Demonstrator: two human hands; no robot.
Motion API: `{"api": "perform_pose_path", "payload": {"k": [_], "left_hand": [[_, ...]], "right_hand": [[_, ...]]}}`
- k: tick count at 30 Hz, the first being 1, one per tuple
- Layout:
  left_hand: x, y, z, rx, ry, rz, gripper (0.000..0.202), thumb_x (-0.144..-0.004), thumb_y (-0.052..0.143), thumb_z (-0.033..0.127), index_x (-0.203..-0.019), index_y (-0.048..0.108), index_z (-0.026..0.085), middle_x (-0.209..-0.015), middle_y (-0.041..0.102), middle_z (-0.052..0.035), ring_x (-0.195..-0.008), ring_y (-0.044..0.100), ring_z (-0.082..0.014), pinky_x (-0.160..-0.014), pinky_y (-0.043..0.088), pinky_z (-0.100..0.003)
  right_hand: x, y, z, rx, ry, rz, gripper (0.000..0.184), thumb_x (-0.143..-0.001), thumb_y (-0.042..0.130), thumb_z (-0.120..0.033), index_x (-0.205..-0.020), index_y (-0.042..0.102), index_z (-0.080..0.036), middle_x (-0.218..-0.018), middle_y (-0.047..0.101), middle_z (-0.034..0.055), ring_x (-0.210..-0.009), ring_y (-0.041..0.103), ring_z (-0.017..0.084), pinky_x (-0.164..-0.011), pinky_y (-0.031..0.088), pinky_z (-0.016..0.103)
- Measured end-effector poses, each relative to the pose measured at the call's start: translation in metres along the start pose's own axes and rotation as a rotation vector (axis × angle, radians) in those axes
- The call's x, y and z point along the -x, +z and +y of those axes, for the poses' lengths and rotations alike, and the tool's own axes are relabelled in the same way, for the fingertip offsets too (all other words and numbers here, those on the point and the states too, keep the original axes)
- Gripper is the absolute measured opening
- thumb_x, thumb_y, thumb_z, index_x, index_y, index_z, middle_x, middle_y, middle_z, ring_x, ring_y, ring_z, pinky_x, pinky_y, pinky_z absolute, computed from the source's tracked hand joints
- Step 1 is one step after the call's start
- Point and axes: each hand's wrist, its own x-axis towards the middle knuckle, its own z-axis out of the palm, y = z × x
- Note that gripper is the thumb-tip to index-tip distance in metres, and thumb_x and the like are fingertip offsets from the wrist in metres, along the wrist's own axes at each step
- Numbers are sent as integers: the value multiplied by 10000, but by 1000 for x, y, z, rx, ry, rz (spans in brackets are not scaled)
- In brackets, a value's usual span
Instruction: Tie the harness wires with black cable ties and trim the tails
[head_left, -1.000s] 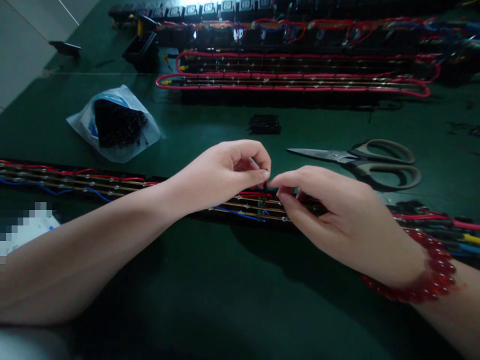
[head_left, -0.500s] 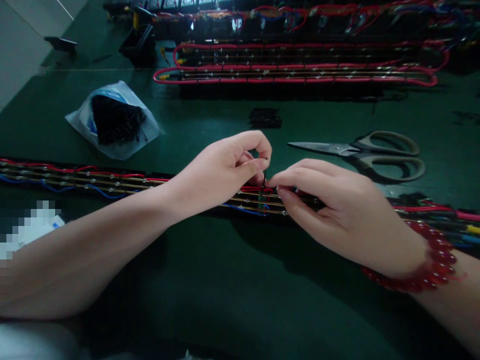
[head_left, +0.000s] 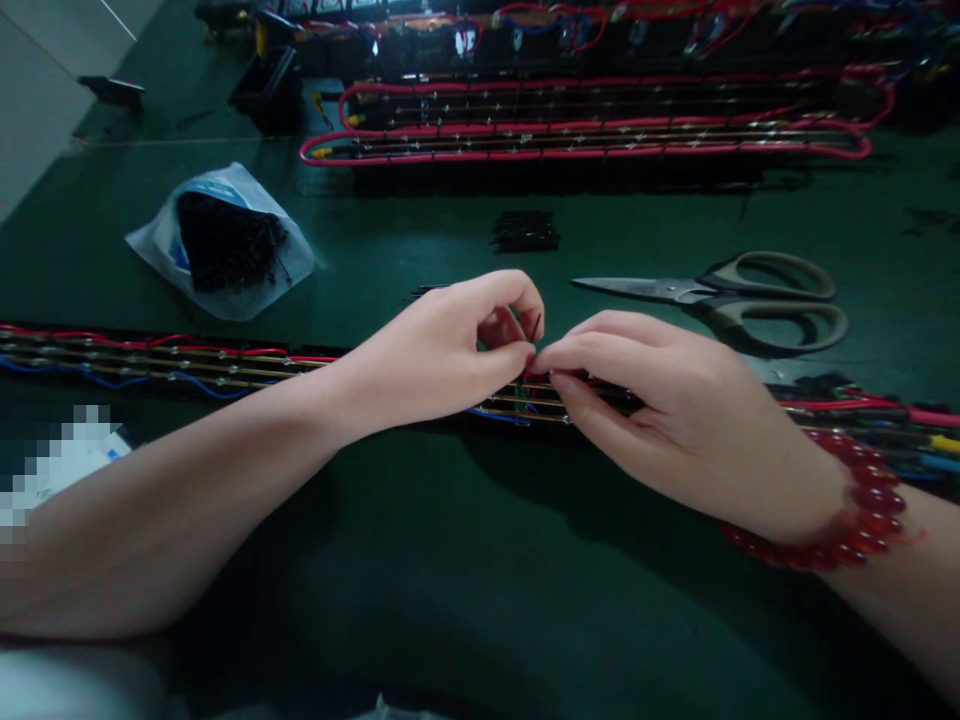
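A long black strip with brass rods and red and blue wires runs across the bench beneath both hands. Over its middle, my left hand pinches a thin black cable tie, whose thin end sticks up between thumb and forefinger. My right hand, with a red bead bracelet at the wrist, has its thumb and forefinger brought close together at the same spot, by the red wire. What those right fingertips grip is too small to make out. Below them a small green piece shows on the strip.
Scissors lie behind my right hand, blades pointing left. A small pile of black cable ties and an open plastic bag of black ties lie farther back. Beyond them are a red-cabled assembly and a black bin.
My left fingertips have come down slightly toward the strip, and the cable tie's end now pokes up between thumb and forefinger. The right hand is almost unmoved. The view has shifted slightly.
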Motion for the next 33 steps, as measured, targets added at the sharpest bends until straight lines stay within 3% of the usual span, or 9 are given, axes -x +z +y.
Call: {"api": "perform_pose_path", "payload": {"k": [7,17,33], "left_hand": [[-4,-2,1,69,-52,-15,70,-854,626,117,-834,654,178,-766,672,36,-673,597,-98,-611,452,-232],[-3,-2,1,16,-75,3,54,-912,629,185,-863,651,185,-730,641,29,-660,564,-114,-607,426,-261],[-4,1,-4,52,-56,13,113,-959,569,141,-872,579,211,-701,687,56,-694,658,-128,-693,485,-278]], "right_hand": [[1,-1,1,17,-12,9,203,-1001,539,-221,-1009,742,-229,-942,746,64,-806,698,207,-671,563,342],[0,0,-1,12,39,-19,204,-1010,519,-241,-1004,720,-273,-971,760,63,-824,705,225,-690,571,375],[2,2,1,39,-19,10,180,-1011,543,-199,-1034,720,-227,-986,758,66,-864,717,216,-721,577,367]]}}
